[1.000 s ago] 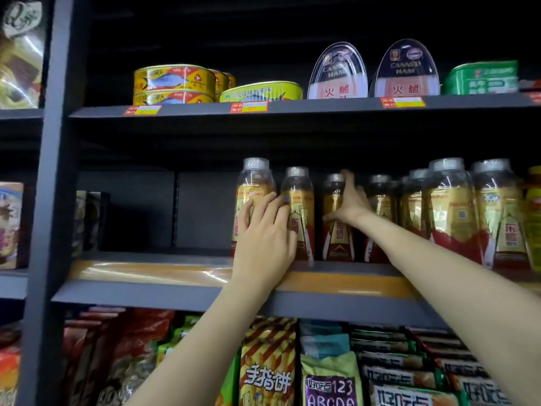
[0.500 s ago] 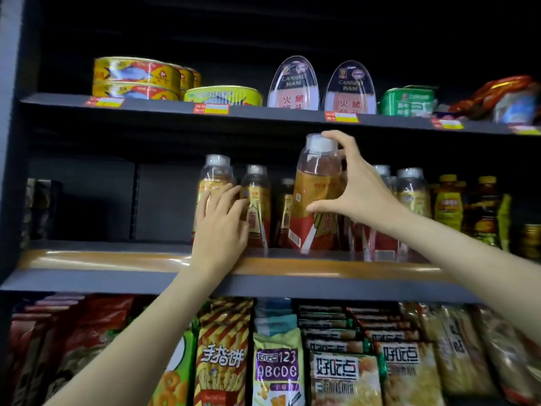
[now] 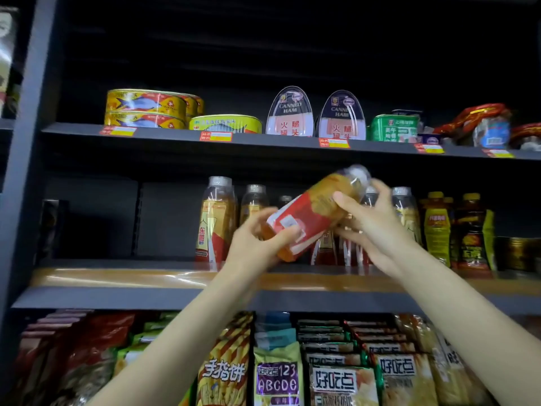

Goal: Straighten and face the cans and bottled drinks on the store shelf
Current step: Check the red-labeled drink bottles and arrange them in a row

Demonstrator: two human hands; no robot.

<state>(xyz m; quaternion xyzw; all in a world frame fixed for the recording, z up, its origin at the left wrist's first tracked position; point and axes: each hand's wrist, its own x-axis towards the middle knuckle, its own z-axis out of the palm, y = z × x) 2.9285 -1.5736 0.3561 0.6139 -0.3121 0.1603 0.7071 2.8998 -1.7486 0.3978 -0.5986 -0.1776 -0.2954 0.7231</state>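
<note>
While both the left hand [image 3: 257, 244] and right hand [image 3: 371, 227] grip one tilted clear plastic tea bottle [image 3: 310, 215], the upright bottles [image 3: 216, 218] behind them wait; much remains.

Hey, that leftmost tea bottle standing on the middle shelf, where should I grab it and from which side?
Probably grip the leftmost bottle around its wide labelled body, below the narrowing neck. Come from its left and front: that side of the shelf is open, while another bottle stands close on its right.

The tilted bottle [image 3: 310, 212] shows amber drink under a red-and-gold label; fish cans [image 3: 146, 108] are yellow.
</note>
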